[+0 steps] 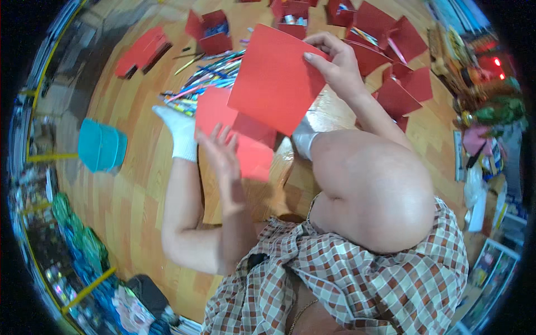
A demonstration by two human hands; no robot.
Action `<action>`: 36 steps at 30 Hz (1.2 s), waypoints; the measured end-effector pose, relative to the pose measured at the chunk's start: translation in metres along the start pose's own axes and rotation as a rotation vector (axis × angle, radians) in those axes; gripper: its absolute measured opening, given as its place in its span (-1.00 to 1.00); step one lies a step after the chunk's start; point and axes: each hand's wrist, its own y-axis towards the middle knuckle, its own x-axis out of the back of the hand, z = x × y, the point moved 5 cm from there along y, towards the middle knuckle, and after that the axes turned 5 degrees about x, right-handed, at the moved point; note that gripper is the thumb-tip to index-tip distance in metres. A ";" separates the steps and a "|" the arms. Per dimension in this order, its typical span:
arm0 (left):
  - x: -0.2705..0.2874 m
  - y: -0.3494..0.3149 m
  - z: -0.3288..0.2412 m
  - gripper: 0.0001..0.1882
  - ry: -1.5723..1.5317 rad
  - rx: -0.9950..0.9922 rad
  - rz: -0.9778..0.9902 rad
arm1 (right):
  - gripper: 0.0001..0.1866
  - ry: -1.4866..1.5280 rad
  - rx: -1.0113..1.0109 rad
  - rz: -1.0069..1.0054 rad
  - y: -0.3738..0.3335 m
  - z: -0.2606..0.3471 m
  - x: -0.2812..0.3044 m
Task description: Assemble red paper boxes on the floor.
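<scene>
My right hand [338, 62] grips a flat, stiff red cardboard sheet [277, 81] by its upper right edge, thumb on the face towards me. The sheet is raised and tilted. Beneath and partly behind it lie more flat red cardboard pieces [255, 158]; I cannot tell whether they are joined to the raised one. My left hand [221, 149] is beside these lower pieces, palm up with fingers spread and holding nothing. Past the sheet, a loose heap of pens and pencils [215, 71] in many colours spreads over the wooden floor.
Several open red boxes [215, 43] stand in the far part, some with small items inside. A flat red stack [144, 51] lies far left. There is a turquoise bin [102, 146] at left. Crowded shelves [42, 234] and toys [491, 111] line the sides.
</scene>
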 end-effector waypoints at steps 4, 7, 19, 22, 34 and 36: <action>0.036 -0.013 0.002 -0.26 0.137 -0.001 -0.053 | -0.81 -0.469 0.185 -0.105 -0.006 0.022 0.030; 0.057 -0.016 0.013 -0.32 0.173 0.070 -0.116 | -0.82 -0.697 0.159 -0.125 -0.020 0.016 0.045; 0.093 0.004 0.031 -0.48 0.345 -0.251 -0.321 | -0.74 -1.261 -0.502 0.186 -0.064 -0.062 0.074; 0.108 0.006 0.037 -0.29 0.486 -0.190 -0.451 | -0.79 -1.073 -0.492 0.150 -0.060 -0.042 0.057; 0.107 0.009 0.097 -0.43 0.289 -0.024 -0.239 | -0.65 -0.743 -0.541 0.007 -0.066 -0.060 0.006; 0.102 0.007 0.097 -0.49 0.187 0.046 -0.181 | -0.55 -1.208 -0.437 0.159 -0.043 -0.048 0.065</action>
